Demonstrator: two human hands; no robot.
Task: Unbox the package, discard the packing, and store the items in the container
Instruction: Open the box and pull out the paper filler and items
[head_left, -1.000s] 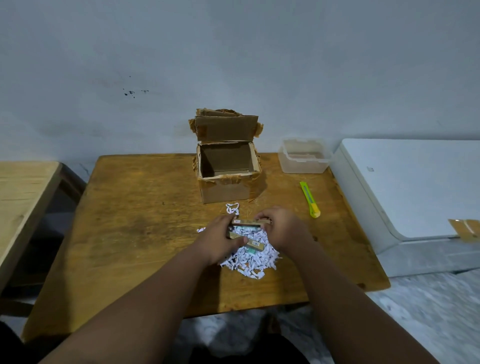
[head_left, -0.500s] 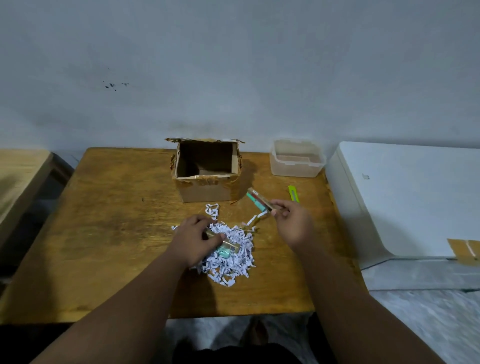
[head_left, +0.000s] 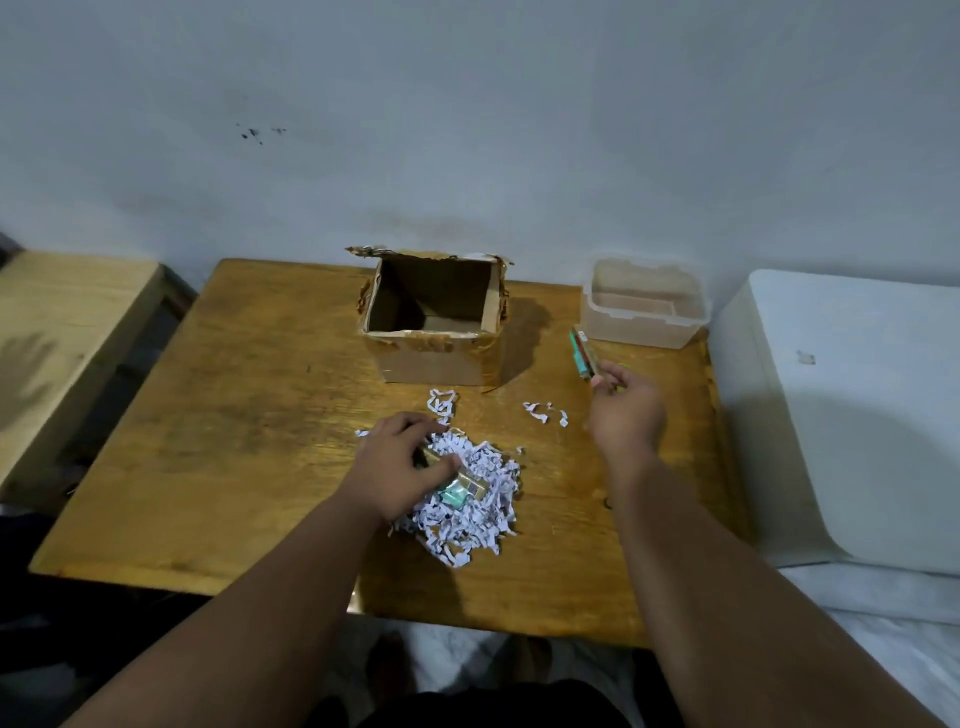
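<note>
Head view: at centre frame the left hand (head_left: 400, 467) pinches a small gold packet (head_left: 457, 480) lying on the shredded paper (head_left: 467, 509) on the tabletop (head_left: 234, 415). Right of centre, the right hand (head_left: 626, 410) holds a slim packet (head_left: 584, 356) in a narrow grip, just below the clear container (head_left: 644, 317). The open box (head_left: 434, 332) stands upper centre.

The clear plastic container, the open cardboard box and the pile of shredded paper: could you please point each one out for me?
clear plastic container (head_left: 643, 332), head view, on its front wall.
cardboard box (head_left: 434, 361), head view, on its front face.
shredded paper (head_left: 470, 519), head view, on the middle of the pile.
</note>
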